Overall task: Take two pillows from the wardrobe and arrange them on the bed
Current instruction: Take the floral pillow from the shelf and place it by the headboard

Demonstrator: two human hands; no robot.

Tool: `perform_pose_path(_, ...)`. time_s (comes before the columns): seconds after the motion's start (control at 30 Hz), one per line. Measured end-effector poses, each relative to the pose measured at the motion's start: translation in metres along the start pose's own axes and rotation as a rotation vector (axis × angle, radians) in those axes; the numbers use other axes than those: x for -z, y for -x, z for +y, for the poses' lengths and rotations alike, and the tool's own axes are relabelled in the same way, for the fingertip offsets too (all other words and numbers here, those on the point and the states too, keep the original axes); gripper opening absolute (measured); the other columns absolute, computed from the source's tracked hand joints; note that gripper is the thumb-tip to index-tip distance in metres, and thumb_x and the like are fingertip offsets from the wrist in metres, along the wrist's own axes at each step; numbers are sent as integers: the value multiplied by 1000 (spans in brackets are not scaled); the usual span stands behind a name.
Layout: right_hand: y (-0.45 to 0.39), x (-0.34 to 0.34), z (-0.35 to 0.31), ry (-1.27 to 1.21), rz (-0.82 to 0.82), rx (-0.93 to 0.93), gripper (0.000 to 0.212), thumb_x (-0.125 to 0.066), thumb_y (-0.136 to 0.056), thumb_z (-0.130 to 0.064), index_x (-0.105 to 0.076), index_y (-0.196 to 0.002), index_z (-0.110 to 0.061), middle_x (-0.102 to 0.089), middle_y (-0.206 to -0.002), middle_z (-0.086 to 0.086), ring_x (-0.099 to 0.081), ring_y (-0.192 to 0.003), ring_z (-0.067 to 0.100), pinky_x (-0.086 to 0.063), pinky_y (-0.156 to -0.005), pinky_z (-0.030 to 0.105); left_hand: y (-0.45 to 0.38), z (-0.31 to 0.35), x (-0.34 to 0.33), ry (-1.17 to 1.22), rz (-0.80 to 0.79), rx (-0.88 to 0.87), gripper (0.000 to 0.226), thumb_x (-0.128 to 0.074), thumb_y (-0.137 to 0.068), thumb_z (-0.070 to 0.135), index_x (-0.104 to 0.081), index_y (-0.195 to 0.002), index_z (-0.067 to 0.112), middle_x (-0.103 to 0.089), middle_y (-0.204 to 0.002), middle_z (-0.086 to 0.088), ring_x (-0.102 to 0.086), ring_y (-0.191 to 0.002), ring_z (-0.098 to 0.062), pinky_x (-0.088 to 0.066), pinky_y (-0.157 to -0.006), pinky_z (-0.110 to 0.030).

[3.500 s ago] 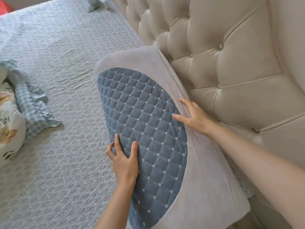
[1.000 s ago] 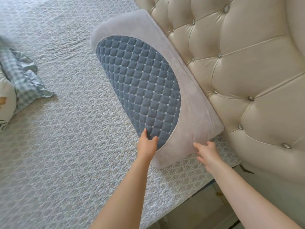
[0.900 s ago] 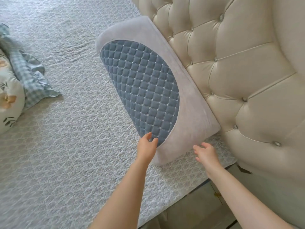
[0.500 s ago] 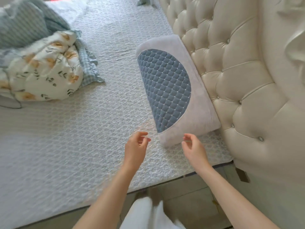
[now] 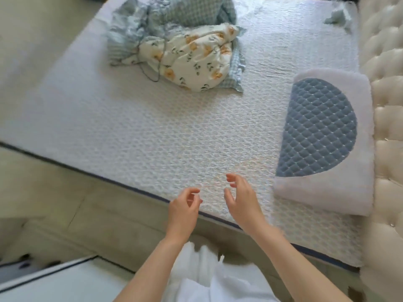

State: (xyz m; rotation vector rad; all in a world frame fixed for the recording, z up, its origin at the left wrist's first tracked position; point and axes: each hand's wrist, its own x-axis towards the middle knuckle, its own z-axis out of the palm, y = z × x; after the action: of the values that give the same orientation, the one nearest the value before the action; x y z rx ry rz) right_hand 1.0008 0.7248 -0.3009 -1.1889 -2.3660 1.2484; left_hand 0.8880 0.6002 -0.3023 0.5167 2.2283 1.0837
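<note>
Pillow (image 5: 322,136) against headboard (image 5: 388,105) — right of both empty hands.

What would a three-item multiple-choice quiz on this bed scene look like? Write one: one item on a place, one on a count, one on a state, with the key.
1. Where does the grey pillow with the blue quilted patch lie?
A. on the floor
B. flat on the bed, beside the tufted headboard
C. on the crumpled bedding

2. How many such grey pillows are in view on the bed?
A. one
B. two
C. three

3. What are the hands doing?
A. both grip the pillow
B. one holds the bedding
C. both are empty

Key: B, its long side runs along the headboard; A, the only other heap is crumpled floral and checked bedding; C, left hand and right hand hang open near the mattress edge, clear of the pillow.
</note>
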Motion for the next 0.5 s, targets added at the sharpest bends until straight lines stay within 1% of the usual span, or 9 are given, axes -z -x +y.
perform_pose_path(0.03, 0, -12, -9, 13, -44, 24, 34, -54, -92, -10, -51, -126, -11, -58, -118, 1, -55, -107, 15, -35, -88, 21, 2, -8, 15, -1, 47, 19, 22, -60, -94, 14, -65, -93, 35, -73, -77, 14, -69, -79, 0, -49, -72, -16)
perform_pose_path(0.13, 2, -48, -34, 52, -179, 82, 34, -52, -94, -16, -49, -128, -17, -55, -119, -6, -53, -110, 11, -35, -88, 21, 12, -36, 61, -16, 164, 83, 18, -59, -95, 17, -65, -97, 34, -74, -82, 9, -67, -84, -6, -50, -76, -23)
perform_pose_path(0.23, -3, -82, -60, 98, -285, 143, 34, -50, -95, -19, -48, -129, -20, -53, -119, -11, -51, -112, 8, -34, -89, 20, 23, -67, 107, -33, 259, 156, 17, -57, -96, 16, -67, -100, 29, -73, -84, 7, -66, -84, -9, -52, -75, -26)
perform_pose_path(0.33, -13, -118, -94, 144, -380, 197, 33, -49, -96, -22, -47, -130, -23, -54, -122, -11, -51, -112, 7, -37, -90, 21, 34, -98, 157, -41, 345, 234, 17, -56, -96, 15, -68, -104, 26, -73, -85, 5, -67, -84, -12, -54, -77, -30)
perform_pose_path(0.4, -20, -146, -120, 169, -427, 248, 33, -49, -96, -23, -47, -129, -25, -56, -124, -10, -51, -109, 5, -38, -90, 22, 39, -120, 192, -32, 414, 290, 18, -57, -96, 13, -70, -106, 20, -74, -85, 3, -68, -83, -15, -55, -79, -35)
perform_pose_path(0.5, -33, -191, -163, 200, -483, 325, 31, -48, -97, -25, -47, -128, -28, -55, -123, -12, -47, -102, -1, -35, -86, 17, 45, -149, 241, -30, 509, 356, 18, -58, -95, 12, -70, -107, 19, -75, -85, 2, -68, -81, -16, -55, -76, -34)
